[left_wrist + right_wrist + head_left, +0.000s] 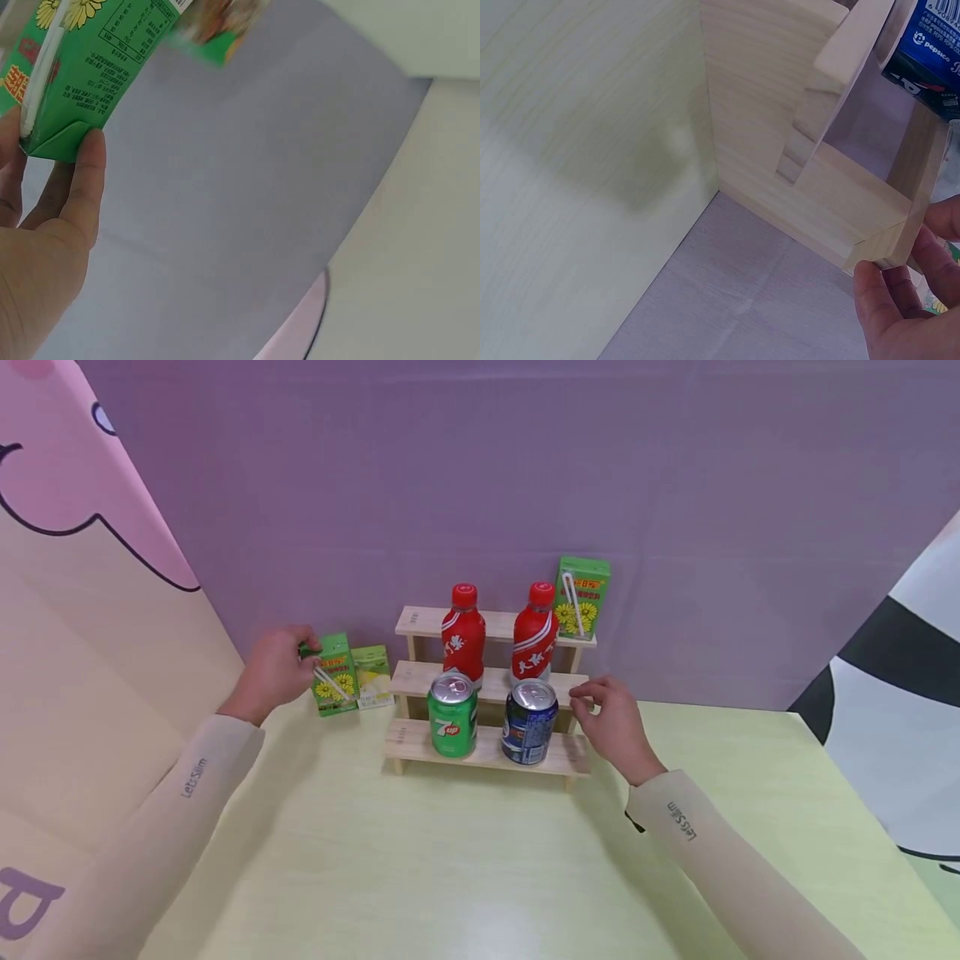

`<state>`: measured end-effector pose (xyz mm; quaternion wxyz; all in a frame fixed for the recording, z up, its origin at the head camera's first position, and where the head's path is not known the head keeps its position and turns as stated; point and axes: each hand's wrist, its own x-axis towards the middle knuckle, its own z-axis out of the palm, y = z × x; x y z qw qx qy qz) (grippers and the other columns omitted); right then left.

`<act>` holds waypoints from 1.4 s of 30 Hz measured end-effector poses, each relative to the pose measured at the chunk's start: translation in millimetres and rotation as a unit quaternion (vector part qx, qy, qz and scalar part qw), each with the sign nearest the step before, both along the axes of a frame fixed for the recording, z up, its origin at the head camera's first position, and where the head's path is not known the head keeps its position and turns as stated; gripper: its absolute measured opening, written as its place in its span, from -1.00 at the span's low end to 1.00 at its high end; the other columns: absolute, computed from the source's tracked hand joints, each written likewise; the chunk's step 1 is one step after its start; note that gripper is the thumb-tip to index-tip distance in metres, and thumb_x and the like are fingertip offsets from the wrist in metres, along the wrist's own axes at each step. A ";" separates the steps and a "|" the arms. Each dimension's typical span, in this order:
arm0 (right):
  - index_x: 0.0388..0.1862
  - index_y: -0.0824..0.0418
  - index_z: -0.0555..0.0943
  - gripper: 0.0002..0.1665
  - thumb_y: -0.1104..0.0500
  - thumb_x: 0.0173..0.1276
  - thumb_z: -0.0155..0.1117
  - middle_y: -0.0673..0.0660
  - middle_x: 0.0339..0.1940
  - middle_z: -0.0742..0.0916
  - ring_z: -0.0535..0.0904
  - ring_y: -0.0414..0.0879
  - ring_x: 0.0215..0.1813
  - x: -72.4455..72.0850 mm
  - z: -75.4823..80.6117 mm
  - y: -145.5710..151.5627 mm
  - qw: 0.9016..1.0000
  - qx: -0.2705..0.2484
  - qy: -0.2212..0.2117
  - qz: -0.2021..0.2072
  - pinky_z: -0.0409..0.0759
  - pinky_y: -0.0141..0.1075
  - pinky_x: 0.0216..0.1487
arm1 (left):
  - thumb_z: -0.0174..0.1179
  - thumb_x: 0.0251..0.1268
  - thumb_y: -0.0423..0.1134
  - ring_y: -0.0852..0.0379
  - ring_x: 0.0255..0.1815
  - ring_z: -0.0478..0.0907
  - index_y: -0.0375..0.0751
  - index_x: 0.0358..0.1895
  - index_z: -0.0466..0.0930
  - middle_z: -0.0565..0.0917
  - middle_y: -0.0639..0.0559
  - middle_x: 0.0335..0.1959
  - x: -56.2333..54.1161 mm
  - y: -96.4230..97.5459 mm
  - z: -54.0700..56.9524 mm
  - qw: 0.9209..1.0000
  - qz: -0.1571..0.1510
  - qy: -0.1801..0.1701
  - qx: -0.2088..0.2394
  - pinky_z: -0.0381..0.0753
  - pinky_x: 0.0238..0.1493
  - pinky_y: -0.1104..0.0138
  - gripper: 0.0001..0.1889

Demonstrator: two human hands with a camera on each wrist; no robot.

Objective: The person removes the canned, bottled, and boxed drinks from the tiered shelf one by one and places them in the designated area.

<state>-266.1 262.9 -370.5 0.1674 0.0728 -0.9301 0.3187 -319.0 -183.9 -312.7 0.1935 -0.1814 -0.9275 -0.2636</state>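
My left hand (276, 667) pinches the top of a green drink carton (339, 670) with yellow flowers and a white straw. The left wrist view shows its fingertips on the carton's end. My right hand (617, 727) grips the right end of the middle step of a three-step wooden rack (411, 678). In the right wrist view its thumb and fingers (873, 292) sit around the board's end. Nearest to that hand, a blue Pepsi can (529, 728) stands on the lowest step, with a green 7up can (452, 720) to its left.
Two red bottles, one at left (463, 639) and one at right (536, 639), stand on the middle step. Another green carton (582, 597) is upright at the top step's right end. A yellow-green carton (372, 677) stands left of the rack. A purple backdrop (480, 485) rises behind.
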 end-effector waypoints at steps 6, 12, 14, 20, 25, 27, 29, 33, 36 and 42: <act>-0.11 0.36 0.66 -0.78 0.27 0.36 0.18 0.25 -0.07 0.53 0.40 0.16 0.03 0.6 1.5 -0.7 1.000 0.001 -0.004 -0.005 0.46 0.03 0.00 | 0.19 0.00 -0.56 -0.12 -0.38 0.47 -0.37 -0.39 0.57 0.62 -0.19 -0.42 -1.0 -4.7 -28.3 1.000 -0.002 0.011 0.001 0.44 -0.30 0.09 -0.91; -0.11 0.35 0.66 -0.79 0.27 0.36 0.18 0.24 -0.06 0.52 0.40 0.16 0.03 0.0 1.3 -0.8 1.000 -0.002 -0.010 -0.009 0.46 0.02 0.02 | 0.15 0.07 -0.55 -0.19 -0.26 0.48 -0.41 -0.31 0.55 0.59 -0.25 -0.31 2.1 -8.1 -51.4 1.000 0.008 -0.025 0.000 0.46 -0.20 0.01 -0.89; -0.10 0.35 0.65 -0.78 0.27 0.36 0.18 0.24 -0.06 0.52 0.40 0.16 0.03 -0.2 1.2 -1.2 1.000 -0.002 -0.011 -0.008 0.45 0.03 0.02 | 0.13 0.11 -0.55 -0.21 -0.20 0.47 -0.43 -0.28 0.54 0.56 -0.27 -0.26 2.4 -10.8 -57.4 0.999 0.011 -0.033 -0.003 0.45 -0.13 -0.01 -0.90; -0.09 0.35 0.65 -0.78 0.27 0.36 0.18 0.23 -0.08 0.52 0.40 0.15 0.01 0.1 1.6 -1.2 1.000 -0.001 -0.005 -0.006 0.44 0.01 -0.01 | 0.20 0.14 -0.53 -0.24 -0.14 0.47 -0.44 -0.26 0.58 0.52 -0.28 -0.13 -1.2 -15.8 -69.5 1.000 0.006 0.009 -0.011 0.45 -0.08 -0.01 -0.90; -0.09 0.35 0.65 -0.78 0.27 0.36 0.18 0.23 -0.08 0.52 0.40 0.14 -0.01 -0.9 -0.2 -0.2 1.000 -0.002 -0.002 -0.006 0.44 -0.01 -0.03 | 0.27 0.10 -0.52 -0.18 -0.19 0.49 -0.41 -0.30 0.61 0.54 -0.21 -0.20 -2.3 -13.8 -72.6 0.999 -0.004 0.049 -0.005 0.47 -0.15 0.03 -0.90; -0.09 0.35 0.65 -0.78 0.27 0.36 0.18 0.23 -0.08 0.51 0.39 0.14 -0.01 -0.9 -0.9 -0.5 1.000 -0.003 -0.003 -0.004 0.44 -0.01 -0.04 | 0.28 0.09 -0.52 -0.18 -0.17 0.47 -0.41 -0.31 0.61 0.57 -0.21 -0.23 -2.9 -14.4 -73.9 0.999 -0.004 0.054 -0.003 0.44 -0.12 0.03 -0.90; -0.09 0.35 0.65 -0.78 0.27 0.36 0.18 0.22 -0.08 0.51 0.39 0.14 -0.01 -0.6 -1.0 -0.2 1.000 -0.005 -0.006 -0.005 0.44 -0.01 -0.04 | 0.29 0.07 -0.53 -0.20 -0.12 0.45 -0.42 -0.31 0.62 0.59 -0.23 -0.23 -3.1 -15.3 -74.0 0.998 -0.005 0.055 -0.004 0.40 -0.06 0.02 -0.90; -0.09 0.35 0.65 -0.78 0.27 0.35 0.19 0.22 -0.09 0.51 0.40 0.13 -0.02 0.0 -0.6 -0.5 1.000 -0.007 -0.010 -0.008 0.46 -0.02 -0.04 | 0.29 0.09 -0.48 -0.25 -0.02 0.39 -0.43 -0.28 0.64 0.61 -0.27 -0.19 -1.0 -14.9 -70.3 0.999 -0.006 0.044 -0.011 0.33 0.05 -0.01 -0.88; -0.08 0.34 0.65 -0.77 0.26 0.35 0.19 0.22 -0.07 0.52 0.40 0.12 -0.01 -0.2 -0.3 -1.1 1.000 -0.008 -0.011 -0.011 0.46 -0.03 -0.02 | 0.25 0.17 -0.40 -0.28 0.04 0.34 -0.42 -0.20 0.64 0.58 -0.28 -0.11 1.1 -9.0 -59.8 0.999 -0.007 0.038 -0.013 0.30 0.09 -0.03 -0.83; -0.08 0.34 0.65 -0.77 0.27 0.35 0.19 0.24 -0.05 0.51 0.39 0.14 0.00 1.2 1.0 -1.7 1.000 -0.009 -0.009 -0.013 0.46 -0.01 0.00 | 0.23 0.23 -0.28 -0.23 0.11 0.33 -0.33 -0.08 0.62 0.57 -0.21 -0.02 4.7 19.3 -20.0 0.998 -0.022 0.063 -0.007 0.26 0.15 -0.03 -0.75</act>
